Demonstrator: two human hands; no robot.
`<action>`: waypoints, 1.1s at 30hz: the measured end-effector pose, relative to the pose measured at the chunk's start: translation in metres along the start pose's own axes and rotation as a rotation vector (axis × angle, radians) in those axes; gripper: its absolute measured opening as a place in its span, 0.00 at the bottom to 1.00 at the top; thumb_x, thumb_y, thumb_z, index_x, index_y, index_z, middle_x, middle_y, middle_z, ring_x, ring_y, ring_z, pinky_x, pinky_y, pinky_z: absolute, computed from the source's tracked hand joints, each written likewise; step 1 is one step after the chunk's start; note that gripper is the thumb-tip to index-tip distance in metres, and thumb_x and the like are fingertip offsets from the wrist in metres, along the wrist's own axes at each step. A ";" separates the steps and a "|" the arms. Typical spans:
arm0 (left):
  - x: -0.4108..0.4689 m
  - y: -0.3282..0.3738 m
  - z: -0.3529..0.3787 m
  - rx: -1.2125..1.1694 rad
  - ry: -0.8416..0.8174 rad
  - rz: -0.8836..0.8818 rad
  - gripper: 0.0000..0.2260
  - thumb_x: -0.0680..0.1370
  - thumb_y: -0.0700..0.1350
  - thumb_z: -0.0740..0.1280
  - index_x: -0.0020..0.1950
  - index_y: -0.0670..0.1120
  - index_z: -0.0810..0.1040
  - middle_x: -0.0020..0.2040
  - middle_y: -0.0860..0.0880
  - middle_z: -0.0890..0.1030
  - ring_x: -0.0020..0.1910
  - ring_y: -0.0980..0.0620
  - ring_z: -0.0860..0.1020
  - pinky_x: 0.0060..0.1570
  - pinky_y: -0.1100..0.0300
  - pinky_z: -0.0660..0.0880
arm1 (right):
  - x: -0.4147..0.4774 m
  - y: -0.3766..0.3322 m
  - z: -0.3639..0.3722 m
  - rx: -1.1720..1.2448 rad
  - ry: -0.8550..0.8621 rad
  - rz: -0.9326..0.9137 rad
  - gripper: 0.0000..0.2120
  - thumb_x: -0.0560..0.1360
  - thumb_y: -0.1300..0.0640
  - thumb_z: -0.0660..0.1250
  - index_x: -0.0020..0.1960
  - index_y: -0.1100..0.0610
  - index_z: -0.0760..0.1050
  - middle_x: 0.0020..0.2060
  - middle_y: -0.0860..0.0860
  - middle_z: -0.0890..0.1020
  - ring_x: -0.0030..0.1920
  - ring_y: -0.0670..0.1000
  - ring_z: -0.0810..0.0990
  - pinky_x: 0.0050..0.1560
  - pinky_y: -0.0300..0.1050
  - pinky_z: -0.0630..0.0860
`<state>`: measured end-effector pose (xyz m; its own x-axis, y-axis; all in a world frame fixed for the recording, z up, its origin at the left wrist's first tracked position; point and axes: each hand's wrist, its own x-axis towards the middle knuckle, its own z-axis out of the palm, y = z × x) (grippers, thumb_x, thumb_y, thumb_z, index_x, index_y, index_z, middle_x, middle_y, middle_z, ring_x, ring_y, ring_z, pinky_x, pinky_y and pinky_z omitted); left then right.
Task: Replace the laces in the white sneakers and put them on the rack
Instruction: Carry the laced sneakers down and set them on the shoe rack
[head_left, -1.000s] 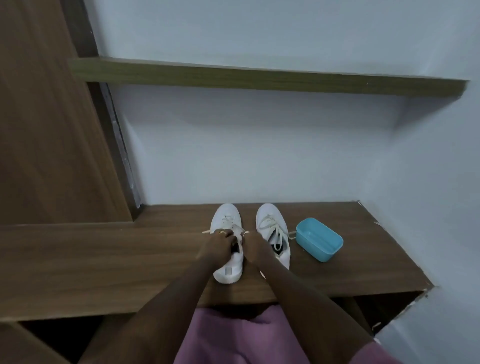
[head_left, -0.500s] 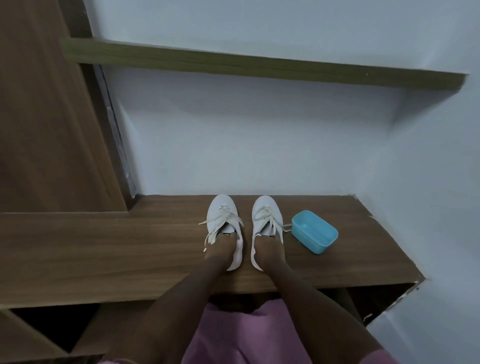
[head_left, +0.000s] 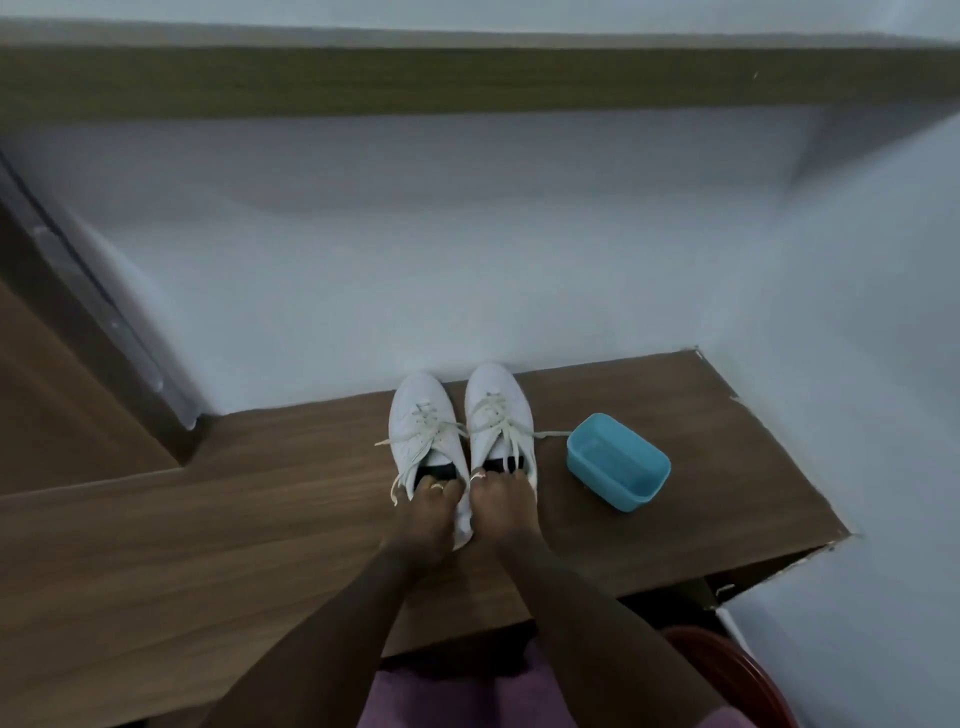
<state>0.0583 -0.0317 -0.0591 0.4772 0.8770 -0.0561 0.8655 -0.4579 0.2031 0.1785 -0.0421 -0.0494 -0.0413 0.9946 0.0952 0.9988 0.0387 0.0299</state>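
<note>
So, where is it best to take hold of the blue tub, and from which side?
Probably pinch a long wall over the rim, from above: the blue tub sits upright, mouth open. Come from its right; the right sneaker and its lace end lie at its left.

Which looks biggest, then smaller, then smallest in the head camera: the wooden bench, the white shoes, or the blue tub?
1. The wooden bench, by far.
2. The left shoe and right shoe: they look alike, so unranked; the left hand and right hand cover their heels.
3. The blue tub, shorter than either shoe.
</note>
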 end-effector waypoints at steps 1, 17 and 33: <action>0.002 -0.002 -0.003 0.000 0.043 0.028 0.15 0.69 0.49 0.60 0.50 0.43 0.75 0.47 0.46 0.77 0.50 0.44 0.76 0.51 0.45 0.71 | 0.003 0.000 0.001 0.036 -0.001 0.016 0.17 0.44 0.54 0.81 0.25 0.55 0.76 0.18 0.49 0.74 0.19 0.47 0.74 0.27 0.35 0.70; -0.006 0.048 -0.113 0.037 0.075 0.131 0.19 0.48 0.33 0.75 0.35 0.42 0.74 0.29 0.45 0.75 0.27 0.43 0.75 0.26 0.62 0.61 | -0.013 0.032 -0.113 0.154 0.086 0.064 0.10 0.63 0.58 0.58 0.28 0.55 0.76 0.20 0.48 0.75 0.22 0.48 0.75 0.30 0.37 0.70; 0.010 0.204 -0.139 -0.063 0.136 0.821 0.12 0.66 0.48 0.56 0.34 0.42 0.76 0.29 0.46 0.76 0.28 0.44 0.76 0.22 0.59 0.68 | -0.134 0.135 -0.179 0.074 0.082 0.661 0.13 0.52 0.61 0.78 0.27 0.55 0.73 0.20 0.49 0.74 0.22 0.50 0.75 0.30 0.38 0.70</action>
<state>0.2187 -0.0963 0.1181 0.9267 0.2796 0.2510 0.2384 -0.9539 0.1821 0.3138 -0.1877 0.1200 0.5809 0.8009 0.1455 0.8137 -0.5667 -0.1291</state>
